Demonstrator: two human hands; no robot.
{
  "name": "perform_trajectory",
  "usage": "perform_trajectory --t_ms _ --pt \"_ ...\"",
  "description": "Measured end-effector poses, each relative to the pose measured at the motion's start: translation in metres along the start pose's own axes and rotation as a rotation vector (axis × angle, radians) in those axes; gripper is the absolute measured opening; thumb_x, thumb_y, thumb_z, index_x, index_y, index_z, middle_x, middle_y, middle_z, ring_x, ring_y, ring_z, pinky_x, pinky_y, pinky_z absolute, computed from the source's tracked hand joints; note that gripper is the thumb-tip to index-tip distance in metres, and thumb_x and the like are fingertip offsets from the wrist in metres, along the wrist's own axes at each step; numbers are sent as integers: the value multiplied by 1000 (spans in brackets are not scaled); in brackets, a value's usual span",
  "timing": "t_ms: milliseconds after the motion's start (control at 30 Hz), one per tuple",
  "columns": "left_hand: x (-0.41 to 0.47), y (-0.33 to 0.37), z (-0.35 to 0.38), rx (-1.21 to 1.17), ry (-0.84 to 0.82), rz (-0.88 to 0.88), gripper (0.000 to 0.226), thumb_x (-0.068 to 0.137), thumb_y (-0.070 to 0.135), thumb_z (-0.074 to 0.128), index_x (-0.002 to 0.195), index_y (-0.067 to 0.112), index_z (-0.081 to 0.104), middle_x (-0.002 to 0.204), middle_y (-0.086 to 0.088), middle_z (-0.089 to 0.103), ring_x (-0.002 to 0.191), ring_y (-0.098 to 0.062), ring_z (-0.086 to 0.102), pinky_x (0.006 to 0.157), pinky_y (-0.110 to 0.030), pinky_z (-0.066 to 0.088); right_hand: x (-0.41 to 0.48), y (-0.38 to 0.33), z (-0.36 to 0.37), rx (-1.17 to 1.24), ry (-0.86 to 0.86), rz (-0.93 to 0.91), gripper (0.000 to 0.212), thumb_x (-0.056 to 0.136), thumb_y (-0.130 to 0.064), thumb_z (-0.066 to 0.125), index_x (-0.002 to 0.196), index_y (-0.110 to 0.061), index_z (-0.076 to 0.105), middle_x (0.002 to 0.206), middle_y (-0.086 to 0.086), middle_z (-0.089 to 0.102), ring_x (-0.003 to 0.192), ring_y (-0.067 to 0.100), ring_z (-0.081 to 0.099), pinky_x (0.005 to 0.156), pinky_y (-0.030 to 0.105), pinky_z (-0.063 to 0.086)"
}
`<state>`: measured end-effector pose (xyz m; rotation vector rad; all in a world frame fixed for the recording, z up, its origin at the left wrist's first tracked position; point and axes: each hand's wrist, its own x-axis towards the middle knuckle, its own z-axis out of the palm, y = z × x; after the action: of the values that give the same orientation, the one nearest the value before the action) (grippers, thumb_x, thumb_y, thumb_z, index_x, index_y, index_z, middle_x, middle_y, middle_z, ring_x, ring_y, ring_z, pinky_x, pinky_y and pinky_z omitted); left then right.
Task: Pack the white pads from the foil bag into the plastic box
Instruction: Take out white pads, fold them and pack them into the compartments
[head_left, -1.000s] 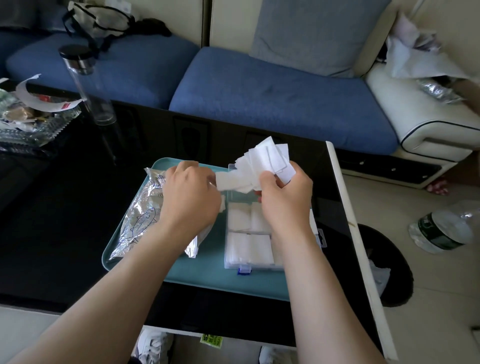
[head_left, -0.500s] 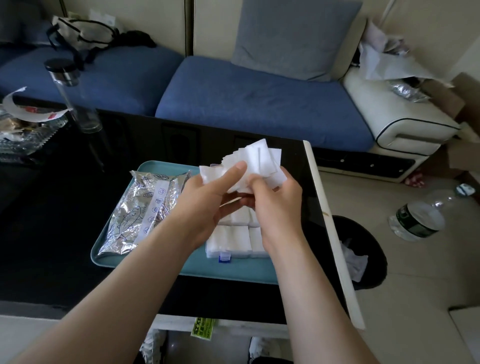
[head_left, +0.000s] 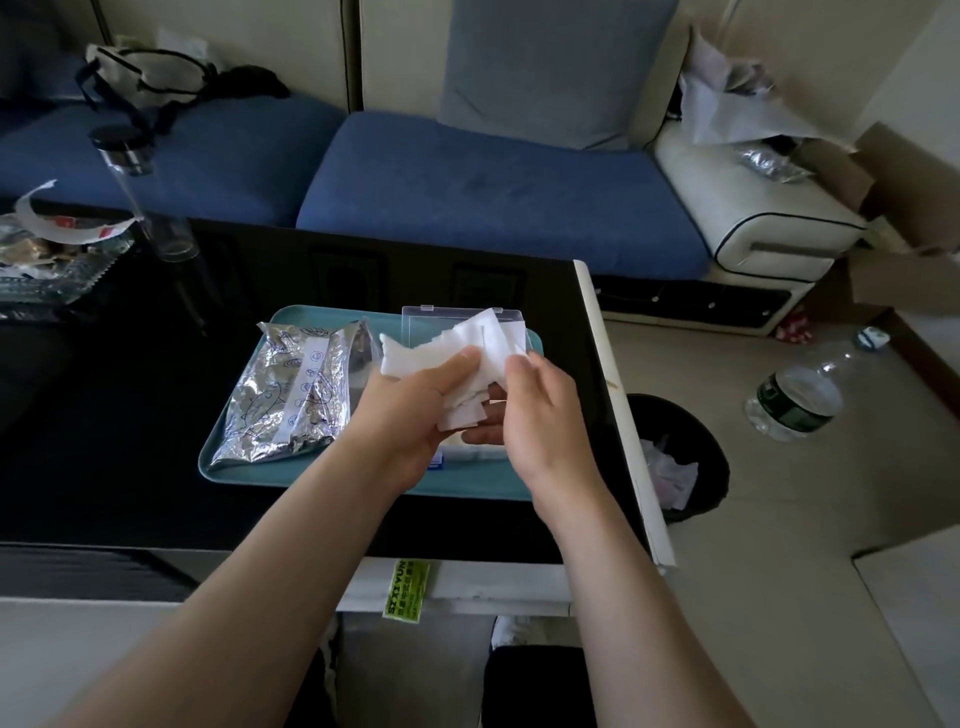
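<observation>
Forearms extended, left hand (head_left: 410, 415) and right hand (head_left: 540, 415) close together, both grips on white pads (head_left: 467, 343).

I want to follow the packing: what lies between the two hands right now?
In the head view, a loose bunch of white pads lies between the left hand and the right hand, above the plastic box.

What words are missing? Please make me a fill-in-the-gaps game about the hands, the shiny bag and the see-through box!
1. The foil bag lies on a teal ___.
2. The left hand and the right hand both hold a bunch of white ___.
3. The foil bag lies to the ___ of the plastic box.

Missing words: tray; pads; left.
</observation>
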<state>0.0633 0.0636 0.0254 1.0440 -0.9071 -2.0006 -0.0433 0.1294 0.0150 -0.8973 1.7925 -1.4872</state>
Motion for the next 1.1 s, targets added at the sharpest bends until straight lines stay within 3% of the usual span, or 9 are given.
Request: perform_trajectory --t_ms 133,267,333,433,567,733,867,967,1100 --pt "-5 -2 0 -42 9 -25 29 96 10 73 118 -8 69 111 -21 77 92 -27 78 77 -35 66 -10 0 -14 -206 21 -170 43 111 -33 47 81 -6 61 62 -6 53 58 11 50 58 44 50" --pt "-7 0 -3 -80 -5 -13 31 97 9 72 124 -7 67 116 -20 77 103 -29 77 76 -32 65 -14 -3 -29 -140 96 -188 47 110 -34 50 77 -1 52 62 -2 41 60 13 36 59 32 31" --pt "-8 0 -4 -82 7 -1 32 97 8 73 125 -7 66 116 -19 77 103 -31 77 77 -34 65 -14 -5 -33 -109 147 -202 40 110 -28 51 77 -8 57 62 -7 46 59 11 40 58 30 34" --pt "-7 -2 -4 -71 28 6 35 95 6 75 126 -6 64 119 -19 76 101 -32 78 80 -39 65 -12 -9 -36 90 280 -151 24 105 -17 56 99 -23 78 76 -10 69 69 7 60 67 28 50" --pt "-6 -3 -2 -5 28 55 33 94 5 76 125 -1 65 118 -17 76 99 -32 78 82 -43 65 -13 -19 -36 276 278 -47 16 95 -11 67 99 -18 81 84 3 79 73 13 70 65 26 55" --pt "-10 -5 3 36 1 98 19 96 5 73 114 1 69 109 -16 79 99 -30 78 79 -40 66 -15 -22 -22 273 206 37 13 90 -14 78 87 -26 83 77 -14 77 72 -2 67 69 18 52" --pt "-11 -7 7 58 -29 108 20 99 7 70 118 0 69 110 -18 78 101 -33 78 82 -43 66 -15 -20 -20 295 183 118 9 89 -19 83 89 -29 83 85 -17 79 85 1 71 82 21 57" --pt "-13 -6 8 54 -36 113 18 100 6 67 117 0 68 109 -19 78 100 -33 78 82 -44 66 -16 -17 -20 226 235 22 14 89 -16 83 100 -26 82 84 -14 79 82 -1 74 71 11 55" --pt "-14 -4 8 107 -66 117 12 100 10 69 112 6 71 104 -13 80 97 -28 79 80 -42 66 -16 -11 -19 103 203 -48 23 93 -22 80 116 -24 77 81 -6 79 81 5 76 77 18 58"
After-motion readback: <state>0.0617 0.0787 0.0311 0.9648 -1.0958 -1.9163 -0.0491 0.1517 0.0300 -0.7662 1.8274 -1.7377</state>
